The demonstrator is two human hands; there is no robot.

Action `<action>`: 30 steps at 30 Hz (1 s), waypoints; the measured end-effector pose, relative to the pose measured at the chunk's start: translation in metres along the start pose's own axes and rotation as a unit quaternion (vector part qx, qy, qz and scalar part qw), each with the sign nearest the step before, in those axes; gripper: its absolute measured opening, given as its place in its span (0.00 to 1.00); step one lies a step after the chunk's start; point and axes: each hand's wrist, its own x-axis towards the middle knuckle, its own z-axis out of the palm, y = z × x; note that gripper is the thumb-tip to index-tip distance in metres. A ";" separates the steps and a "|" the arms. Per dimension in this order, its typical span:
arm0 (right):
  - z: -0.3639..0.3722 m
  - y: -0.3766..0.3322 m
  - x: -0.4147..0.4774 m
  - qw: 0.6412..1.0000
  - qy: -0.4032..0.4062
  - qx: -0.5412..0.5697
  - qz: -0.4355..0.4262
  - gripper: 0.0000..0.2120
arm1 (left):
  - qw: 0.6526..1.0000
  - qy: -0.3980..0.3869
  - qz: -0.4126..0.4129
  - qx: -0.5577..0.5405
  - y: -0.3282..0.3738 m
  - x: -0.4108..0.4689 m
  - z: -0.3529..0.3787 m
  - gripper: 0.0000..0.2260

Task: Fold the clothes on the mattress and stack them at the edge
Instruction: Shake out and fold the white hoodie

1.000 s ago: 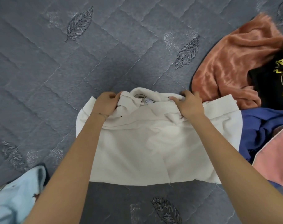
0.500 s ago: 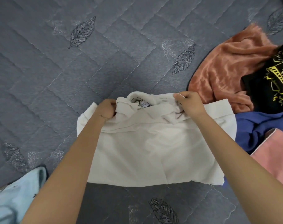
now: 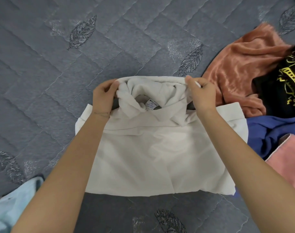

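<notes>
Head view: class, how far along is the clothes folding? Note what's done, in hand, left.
Done: no folded stack shows. In hand: left hand and right hand pinch the far edge of the cream garment, partly folded on the mattress. Left: rust garment, black garment, blue garment, pink cloth, loose at right.

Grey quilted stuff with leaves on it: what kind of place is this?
Probably a bedroom at home: the grey quilted mattress with stitched leaves fills the view, loose clothes like the orange garment lie on it, and the left hand and right hand grip a white garment.
</notes>
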 end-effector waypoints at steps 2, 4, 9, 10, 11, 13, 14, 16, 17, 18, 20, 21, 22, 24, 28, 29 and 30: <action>0.001 -0.010 -0.002 0.999 0.017 0.025 -0.023 0.26 | 0.998 0.014 0.003 -0.058 0.008 0.003 0.002 0.05; 0.001 -0.019 -0.001 0.997 0.036 0.046 -0.044 0.25 | 0.987 0.018 -0.010 -0.162 0.022 0.005 0.006 0.07; -0.001 -0.045 0.009 0.990 0.055 0.111 -0.063 0.19 | 0.946 0.022 -0.011 -0.323 0.065 0.015 0.010 0.17; -0.001 -0.050 0.010 0.988 0.062 0.129 -0.052 0.17 | 0.942 0.005 -0.007 -0.337 0.071 0.017 0.010 0.15; -0.002 -0.055 0.012 0.988 0.061 0.143 -0.024 0.16 | 0.941 -0.016 -0.015 -0.339 0.075 0.018 0.011 0.13; -0.007 -0.059 0.019 0.984 0.006 0.163 0.074 0.19 | 0.941 -0.080 -0.074 -0.319 0.080 0.018 0.010 0.12; -0.010 -0.061 0.021 0.973 -0.056 0.178 0.134 0.21 | 0.941 -0.113 -0.110 -0.299 0.080 0.017 0.009 0.15; -0.017 -0.062 0.025 0.937 -0.200 0.192 0.213 0.11 | 0.943 -0.169 -0.160 -0.238 0.081 0.016 0.007 0.17; -0.020 -0.061 0.026 0.921 -0.251 0.179 0.237 0.09 | 0.946 -0.192 -0.176 -0.195 0.081 0.015 0.005 0.17; -0.021 -0.059 0.026 0.910 -0.286 0.163 0.252 0.09 | 0.946 -0.214 -0.189 -0.155 0.081 0.013 0.004 0.16; -0.022 -0.054 0.023 0.904 -0.322 0.119 0.254 0.07 | 0.949 -0.253 -0.181 -0.056 0.076 0.012 0.002 0.12; -0.021 -0.052 0.020 0.910 -0.328 0.088 0.236 0.05 | 0.950 -0.267 -0.161 -0.011 0.071 0.013 0.001 0.10; -0.021 -0.050 0.018 0.918 -0.327 0.060 0.215 0.03 | 0.952 -0.273 -0.134 0.016 0.068 0.014 0.000 0.07; -0.019 -0.047 0.015 0.938 -0.299 0.023 0.176 0.06 | 0.963 -0.254 -0.086 0.030 0.063 0.014 -0.001 0.06; -0.014 -0.052 0.016 0.978 -0.179 -0.005 0.107 0.10 | 0.986 -0.165 -0.011 0.031 0.063 0.019 -0.001 0.07; -0.014 -0.053 0.017 0.982 -0.165 -0.011 0.088 0.10 | 0.987 -0.157 0.006 0.027 0.065 0.019 0.001 0.08; -0.015 -0.054 0.017 0.985 -0.156 -0.014 0.073 0.10 | 0.988 -0.151 0.018 0.017 0.067 0.019 0.001 0.09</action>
